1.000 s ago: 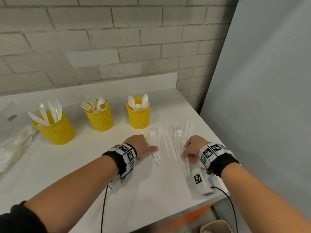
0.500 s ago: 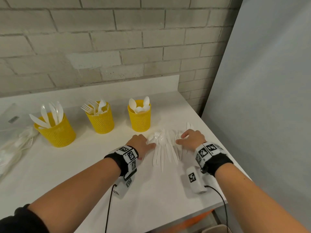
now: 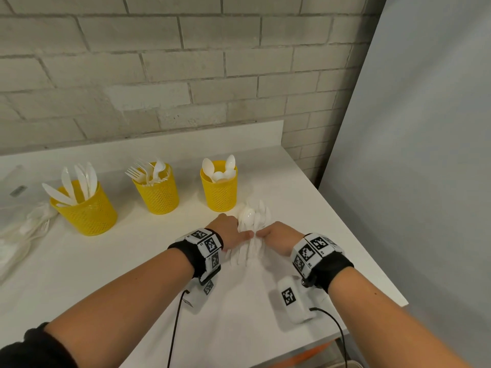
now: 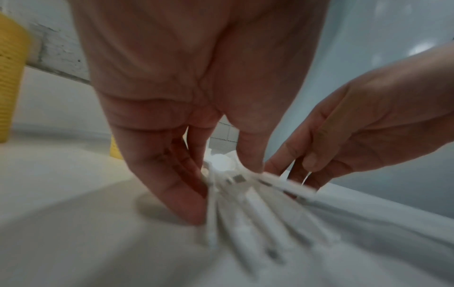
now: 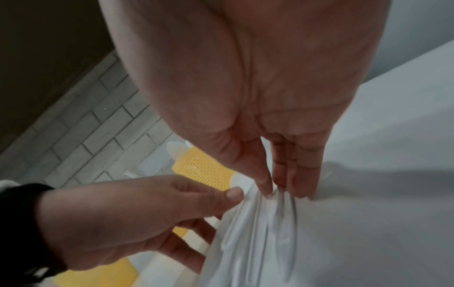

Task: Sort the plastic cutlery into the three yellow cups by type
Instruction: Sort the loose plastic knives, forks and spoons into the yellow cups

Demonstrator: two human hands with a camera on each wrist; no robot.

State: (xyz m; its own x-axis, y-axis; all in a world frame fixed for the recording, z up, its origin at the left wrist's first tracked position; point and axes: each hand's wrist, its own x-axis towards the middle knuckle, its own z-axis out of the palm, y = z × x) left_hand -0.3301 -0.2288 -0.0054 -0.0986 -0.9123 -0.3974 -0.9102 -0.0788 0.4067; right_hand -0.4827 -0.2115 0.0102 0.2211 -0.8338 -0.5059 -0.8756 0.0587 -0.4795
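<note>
White tabletop (image 3: 106,261) runs up to a grey brick wall (image 3: 186,75), and a grey panel (image 3: 411,155) closes off your right side. Three yellow mesh cups stand in a row near the wall: the knife cup (image 3: 85,208) on the left, the fork cup (image 3: 156,192) in the middle, which also holds a spoon, and the spoon cup (image 3: 220,192) on the right. Clear plastic wrappers (image 3: 18,235) lie at the far left edge. Just in front of the spoon cup, the loose cutlery bundle (image 3: 251,235) rests on the table, squeezed between your hands. Your left hand (image 3: 231,232) pinches it from one side, fingers and thumb curled onto the handles; your right hand (image 3: 279,236) pinches it from the other, fingertips (image 5: 267,186) pressed onto the same pieces. Compared with a second ago, when the pieces lay spread side by side and your hands sat apart, they are now gathered into one tight bunch and your thumbs nearly meet.
</note>
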